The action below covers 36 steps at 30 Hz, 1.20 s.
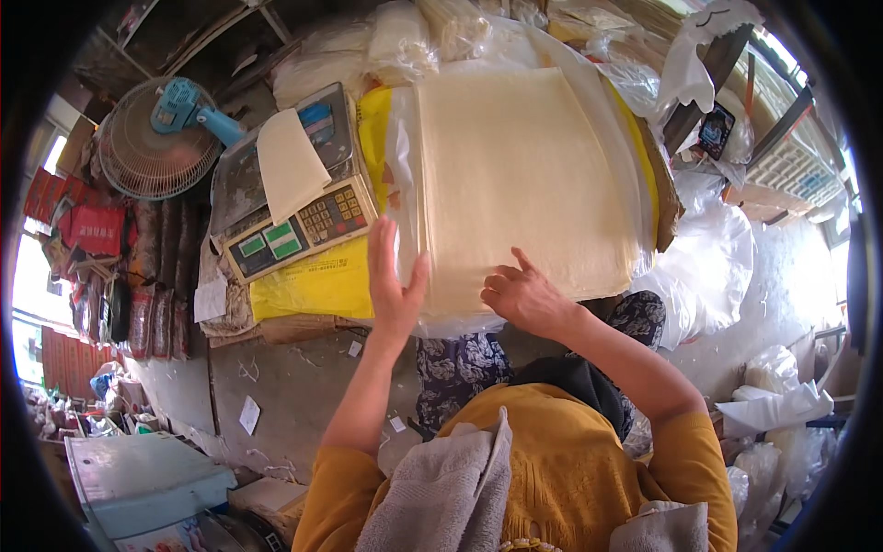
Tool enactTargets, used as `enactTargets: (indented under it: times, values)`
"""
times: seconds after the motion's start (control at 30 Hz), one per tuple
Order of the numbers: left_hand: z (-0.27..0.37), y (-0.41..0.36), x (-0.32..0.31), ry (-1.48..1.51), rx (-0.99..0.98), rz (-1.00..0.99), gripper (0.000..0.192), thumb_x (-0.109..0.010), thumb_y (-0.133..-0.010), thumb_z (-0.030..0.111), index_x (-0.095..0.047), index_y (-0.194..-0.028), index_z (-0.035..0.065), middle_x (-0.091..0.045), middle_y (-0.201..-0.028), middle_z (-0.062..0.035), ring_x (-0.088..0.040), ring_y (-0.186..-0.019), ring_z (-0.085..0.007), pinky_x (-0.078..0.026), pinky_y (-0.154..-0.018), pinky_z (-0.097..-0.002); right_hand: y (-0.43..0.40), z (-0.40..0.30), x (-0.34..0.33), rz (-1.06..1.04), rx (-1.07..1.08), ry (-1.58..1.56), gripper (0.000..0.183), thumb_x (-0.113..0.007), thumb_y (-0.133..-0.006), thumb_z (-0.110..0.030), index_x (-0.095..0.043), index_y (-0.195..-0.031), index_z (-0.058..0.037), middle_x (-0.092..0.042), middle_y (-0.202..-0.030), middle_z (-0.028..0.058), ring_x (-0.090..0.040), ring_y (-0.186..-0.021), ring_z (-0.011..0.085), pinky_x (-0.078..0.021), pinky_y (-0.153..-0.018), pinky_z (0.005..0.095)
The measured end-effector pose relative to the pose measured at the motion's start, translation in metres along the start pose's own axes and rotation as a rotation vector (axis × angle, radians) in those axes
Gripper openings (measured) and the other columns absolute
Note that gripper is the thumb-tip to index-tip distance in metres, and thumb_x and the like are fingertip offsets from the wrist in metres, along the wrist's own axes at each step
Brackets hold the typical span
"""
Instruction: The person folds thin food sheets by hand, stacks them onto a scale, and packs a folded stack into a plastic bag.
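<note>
A stack of large, thin cream-coloured sheets (510, 179) lies in front of me on white plastic wrapping. My left hand (397, 279) is held edge-on at the stack's left border, fingers straight and thumb apart, with nothing in it. Over the near part of the top sheet is my right hand (528, 293), one finger stretched out and the others curled; no object shows in it. Whether its fingertips press on the sheet is hard to tell. Left of the stack stands an electronic weighing scale (296, 193), with a folded cream sheet (290, 165) across its pan and keypad edge.
Yellow printed plastic (317, 283) lies under the scale. A blue fan (162, 138) stands at the far left. Bagged cream bundles (403, 41) line the back. A phone (716, 130) is propped at the right, above white plastic bags (710, 262). A pale blue box (148, 476) sits lower left.
</note>
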<state>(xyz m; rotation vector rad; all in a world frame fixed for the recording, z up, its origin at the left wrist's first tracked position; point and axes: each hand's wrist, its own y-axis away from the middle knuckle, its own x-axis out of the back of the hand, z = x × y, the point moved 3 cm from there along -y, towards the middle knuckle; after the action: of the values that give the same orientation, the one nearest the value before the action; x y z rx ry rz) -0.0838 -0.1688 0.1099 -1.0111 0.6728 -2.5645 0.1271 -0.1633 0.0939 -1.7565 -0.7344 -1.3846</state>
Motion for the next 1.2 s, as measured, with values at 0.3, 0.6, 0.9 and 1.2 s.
enactTargets:
  times: [0.3, 0.6, 0.9, 1.2]
  values:
    - [0.009, 0.023, -0.044, -0.459, -0.321, -0.498, 0.054, -0.069, -0.077, 0.02, -0.052, -0.125, 0.0009, -0.046, -0.135, -0.0177, -0.036, -0.131, -0.0366, -0.027, -0.107, -0.0519, 0.001, 0.064, 0.031, 0.254, -0.833, -1.006, 0.02, -0.058, -0.091, -0.014, -0.062, -0.102, 0.0018, -0.067, -0.094, 0.0131, -0.065, -0.087, 0.0239, -0.0501, -0.078, 0.0293]
    - [0.031, 0.013, -0.075, -0.236, -0.272, -0.545, 0.057, -0.07, -0.078, 0.035, -0.055, -0.124, 0.0064, -0.046, -0.13, -0.0251, -0.039, -0.125, -0.043, -0.034, -0.103, -0.0479, 0.01, 0.102, -0.003, -0.084, -0.306, -0.127, 0.045, -0.052, -0.091, -0.02, -0.046, -0.135, -0.0152, -0.052, -0.133, 0.0089, -0.053, -0.118, 0.0295, -0.0408, -0.1, 0.0413]
    - [0.035, 0.002, -0.075, -0.411, -0.297, -0.548, 0.059, -0.068, -0.08, 0.04, -0.053, -0.129, 0.0113, -0.037, -0.138, -0.0281, -0.035, -0.128, -0.0445, -0.031, -0.106, -0.0493, -0.041, 0.195, 0.225, 0.774, -0.635, -0.082, 0.02, -0.05, -0.087, -0.019, -0.066, -0.099, -0.0129, -0.066, -0.085, 0.0174, -0.065, -0.078, 0.0359, -0.0497, -0.065, 0.0476]
    - [-0.021, -0.091, -0.137, -0.14, 0.007, -0.256, 0.07, -0.057, -0.087, 0.043, -0.037, -0.137, -0.0018, -0.039, -0.138, -0.0293, -0.032, -0.132, -0.0421, -0.028, -0.108, -0.0462, -0.035, 0.127, 0.124, 0.205, -0.591, -0.315, 0.02, -0.051, -0.085, -0.009, -0.057, -0.103, -0.0037, -0.064, -0.092, 0.0219, -0.062, -0.083, 0.0389, -0.0491, -0.071, 0.0461]
